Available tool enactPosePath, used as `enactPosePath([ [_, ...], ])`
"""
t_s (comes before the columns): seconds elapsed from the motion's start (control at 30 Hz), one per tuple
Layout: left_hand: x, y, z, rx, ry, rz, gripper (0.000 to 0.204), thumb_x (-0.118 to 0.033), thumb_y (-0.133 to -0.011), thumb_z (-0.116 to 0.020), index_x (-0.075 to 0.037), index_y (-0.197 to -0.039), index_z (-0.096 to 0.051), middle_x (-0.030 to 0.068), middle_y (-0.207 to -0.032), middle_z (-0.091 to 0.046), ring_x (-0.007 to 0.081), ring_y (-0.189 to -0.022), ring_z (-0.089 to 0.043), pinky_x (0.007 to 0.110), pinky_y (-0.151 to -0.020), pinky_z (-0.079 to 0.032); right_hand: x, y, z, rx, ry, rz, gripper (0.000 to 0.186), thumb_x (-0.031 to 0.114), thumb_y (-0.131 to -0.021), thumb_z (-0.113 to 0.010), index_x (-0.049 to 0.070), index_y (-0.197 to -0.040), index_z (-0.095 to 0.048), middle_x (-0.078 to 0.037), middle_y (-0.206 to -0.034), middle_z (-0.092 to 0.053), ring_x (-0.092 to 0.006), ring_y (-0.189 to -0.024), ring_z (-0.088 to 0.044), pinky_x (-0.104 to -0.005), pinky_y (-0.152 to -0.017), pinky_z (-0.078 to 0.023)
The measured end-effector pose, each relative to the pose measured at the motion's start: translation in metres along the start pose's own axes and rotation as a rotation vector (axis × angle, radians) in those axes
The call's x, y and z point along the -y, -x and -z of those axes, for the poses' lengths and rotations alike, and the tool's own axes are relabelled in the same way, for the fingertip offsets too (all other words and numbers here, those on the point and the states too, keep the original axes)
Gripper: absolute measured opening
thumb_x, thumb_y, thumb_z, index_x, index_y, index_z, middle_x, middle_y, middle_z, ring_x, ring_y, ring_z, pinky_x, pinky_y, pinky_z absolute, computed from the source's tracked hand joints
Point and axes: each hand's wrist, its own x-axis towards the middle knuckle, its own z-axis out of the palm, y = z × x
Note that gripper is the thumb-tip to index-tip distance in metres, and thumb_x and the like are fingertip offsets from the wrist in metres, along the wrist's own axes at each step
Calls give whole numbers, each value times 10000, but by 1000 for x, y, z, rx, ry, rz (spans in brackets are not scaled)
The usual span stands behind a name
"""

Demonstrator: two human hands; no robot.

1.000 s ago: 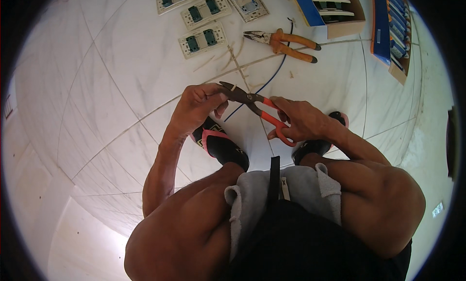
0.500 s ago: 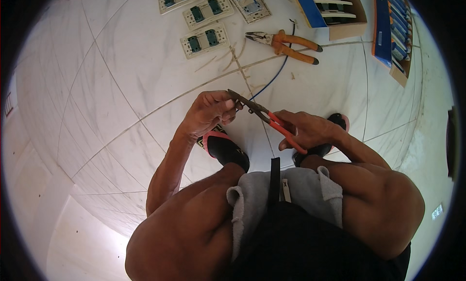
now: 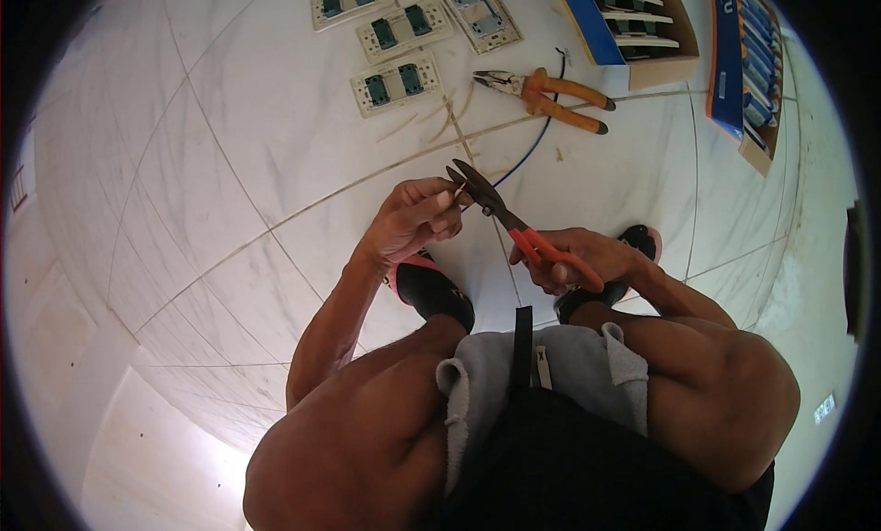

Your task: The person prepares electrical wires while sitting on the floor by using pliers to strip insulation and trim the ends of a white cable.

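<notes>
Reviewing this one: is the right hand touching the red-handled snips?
Touching: the head view shows the right hand closed around the handles of the red-handled snips.

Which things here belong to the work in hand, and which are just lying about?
In use:
red-handled snips, in the right hand
small pale piece, at the left hand

Apparently just lying about:
orange-handled pliers
blue wire
four faceplates
two open boxes

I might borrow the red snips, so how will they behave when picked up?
The red snips are likely stiff and fairly heavy, given the thick dark blades. They may swing further open or shut if gripped loosely, since the blades stand parted.
</notes>
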Motion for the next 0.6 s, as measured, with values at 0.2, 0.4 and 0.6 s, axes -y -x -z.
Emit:
enactPosePath([
  [0.2, 0, -3, 6, -128, -78, -85, 252, -219, -1039, -575, 13, -1124, -622, 20, -710, -585, 139, -683, -571, 296, -680, -437, -2, 4, 6, -266, 78, -70, 638, 484, -934, -700, -18, -1287, -527, -55, -855, -590, -149, -702, -569, -325, -661, -485],
  [0.4, -9, -9, 3, -324, -170, -206, 227, -147, -1053, -515, 25, -1164, -613, 143, -1049, -720, 214, -956, -694, 353, -918, -529, 3, 0, 12, -615, 1144, -236, 723, 489, -818, -783, 0, -1285, -530, -168, -965, -670, -293, -779, -691, -425, -705, -522],
  [0.6, -15, -17, 13, -665, -246, -335, 223, -138, -1020, -588, 11, -1182, -620, 94, -1135, -684, 166, -1031, -654, 326, -957, -515, -27, -3, 20, -788, 1590, -156, 754, 385, -764, -802, 25, -1346, -485, -184, -1105, -660, -331, -984, -683, -439, -829, -491],
])
